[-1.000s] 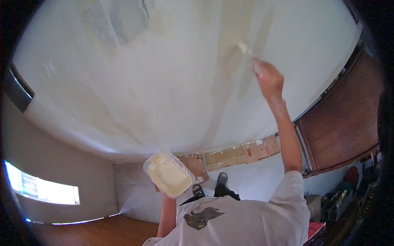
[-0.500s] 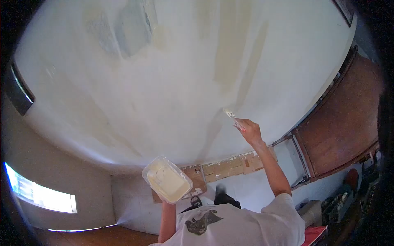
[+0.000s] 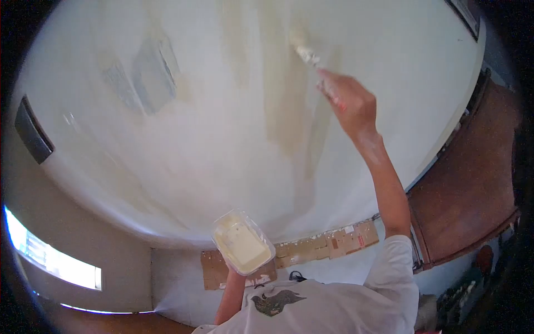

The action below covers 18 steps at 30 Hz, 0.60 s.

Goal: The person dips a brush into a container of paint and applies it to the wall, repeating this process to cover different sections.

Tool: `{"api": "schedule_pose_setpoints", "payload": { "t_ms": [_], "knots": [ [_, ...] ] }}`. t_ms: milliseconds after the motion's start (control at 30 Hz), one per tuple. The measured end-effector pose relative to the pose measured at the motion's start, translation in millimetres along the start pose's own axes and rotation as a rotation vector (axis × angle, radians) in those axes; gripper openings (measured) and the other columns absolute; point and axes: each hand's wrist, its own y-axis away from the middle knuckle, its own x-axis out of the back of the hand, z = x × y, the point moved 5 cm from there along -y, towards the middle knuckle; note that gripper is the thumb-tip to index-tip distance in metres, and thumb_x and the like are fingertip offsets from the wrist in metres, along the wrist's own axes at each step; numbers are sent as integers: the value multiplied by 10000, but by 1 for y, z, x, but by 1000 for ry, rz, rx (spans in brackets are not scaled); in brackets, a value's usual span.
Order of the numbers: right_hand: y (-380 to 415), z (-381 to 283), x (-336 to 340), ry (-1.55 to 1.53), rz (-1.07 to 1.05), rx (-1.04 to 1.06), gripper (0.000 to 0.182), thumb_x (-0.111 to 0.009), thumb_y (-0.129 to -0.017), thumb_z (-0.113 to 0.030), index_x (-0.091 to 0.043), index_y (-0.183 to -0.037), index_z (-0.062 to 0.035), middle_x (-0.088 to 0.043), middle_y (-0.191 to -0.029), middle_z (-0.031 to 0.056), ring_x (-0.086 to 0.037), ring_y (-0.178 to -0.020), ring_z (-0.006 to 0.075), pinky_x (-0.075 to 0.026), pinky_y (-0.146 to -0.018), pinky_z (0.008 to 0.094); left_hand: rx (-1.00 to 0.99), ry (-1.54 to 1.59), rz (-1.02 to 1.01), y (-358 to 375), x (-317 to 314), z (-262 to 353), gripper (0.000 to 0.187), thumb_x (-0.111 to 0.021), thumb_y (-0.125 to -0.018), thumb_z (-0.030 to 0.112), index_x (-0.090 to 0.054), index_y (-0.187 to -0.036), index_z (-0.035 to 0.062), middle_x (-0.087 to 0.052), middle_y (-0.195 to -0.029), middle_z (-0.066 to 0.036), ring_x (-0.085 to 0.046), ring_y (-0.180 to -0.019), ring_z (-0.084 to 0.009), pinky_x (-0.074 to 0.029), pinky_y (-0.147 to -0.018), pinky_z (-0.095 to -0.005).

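Note:
My right hand (image 3: 350, 103) is raised against the pale wall (image 3: 222, 161), its fingers wrapped round the handle of a paintbrush (image 3: 307, 55). White paint coats the brush and smears the handle, which shows a bit of red. The brush's tip meets the wall over a yellowish-beige streak, beside a fresh cream dab. Lower down, my left hand (image 3: 236, 271) holds up a clear plastic tub (image 3: 270, 250) from beneath, its fingers mostly hidden. Cream-coloured paint (image 3: 247, 247) lies inside the tub.
Grey patches (image 3: 153, 78) mark the wall's upper left. Paint-spotted cardboard (image 3: 303, 250) lines the floor along the wall's foot. A brown panel (image 3: 473, 172) stands at the right. On the left are a bright window (image 3: 53, 250) and a dark framed opening (image 3: 33, 131).
My right hand has moved up the wall with the paintbrush, from low on the streak to its upper part. The view has shifted, and the tub appears slightly farther right.

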Motion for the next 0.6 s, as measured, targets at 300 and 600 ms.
{"api": "schedule_pose_setpoints", "payload": {
  "t_ms": [300, 600],
  "knots": [
    [-1, -59, 5, -54, -730, 44, 281, -727, -806, -201, -689, -1072, -118, -708, -935, 80, -681, -780, 247, -549, -661, 319, -21, 58, -9, -8, -3, -11, 649, -353, -942, 595, -393, -1426, 164, -517, -1362, -82, -551, -1192, -305, -473, -978, -530],
    [-93, -48, 22, -156, -71, 33, 174, -708, -857, -119, -707, -1014, -45, -716, -916, 107, -663, -732, 155, -522, -669, 264, -45, 145, -19, -15, -1, -16, 641, -346, -941, 593, -418, -1413, 167, -539, -1341, -88, -565, -1174, -317, -482, -963, -543]
  ]
}}
